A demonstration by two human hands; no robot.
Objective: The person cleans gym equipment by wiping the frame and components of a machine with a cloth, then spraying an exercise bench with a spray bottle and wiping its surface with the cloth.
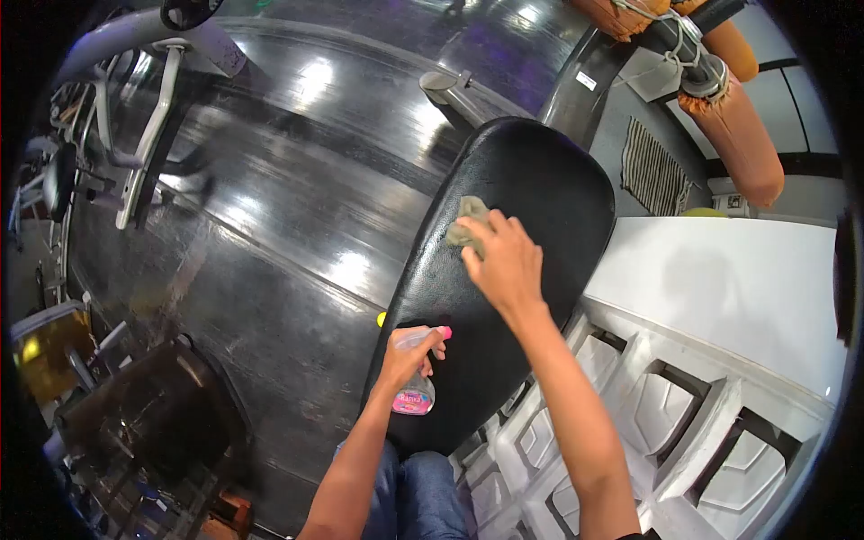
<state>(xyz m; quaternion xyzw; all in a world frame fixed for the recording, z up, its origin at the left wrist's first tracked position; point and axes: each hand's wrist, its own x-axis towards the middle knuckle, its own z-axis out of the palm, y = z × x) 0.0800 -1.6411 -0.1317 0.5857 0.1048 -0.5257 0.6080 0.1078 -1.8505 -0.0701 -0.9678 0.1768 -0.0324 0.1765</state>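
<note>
A long black padded bench (540, 171) stretches away in front of me. My right hand (506, 263) is closed on a greenish-grey cloth (472, 216), which touches the bench's surface near its left edge. Nearer to me, my left hand (412, 355) grips a clear spray bottle (414, 396) by its neck. The bottle has a pink label and a pink nozzle tip that points to the right, over the pad. Part of the bottle is hidden behind my fingers.
A white counter (720, 270) with a moulded lattice front stands close on the right. Gym machines (135, 135) stand at the left on the shiny dark floor (270, 216). Orange padded rollers (733, 135) and a striped mat (652, 166) are at the upper right.
</note>
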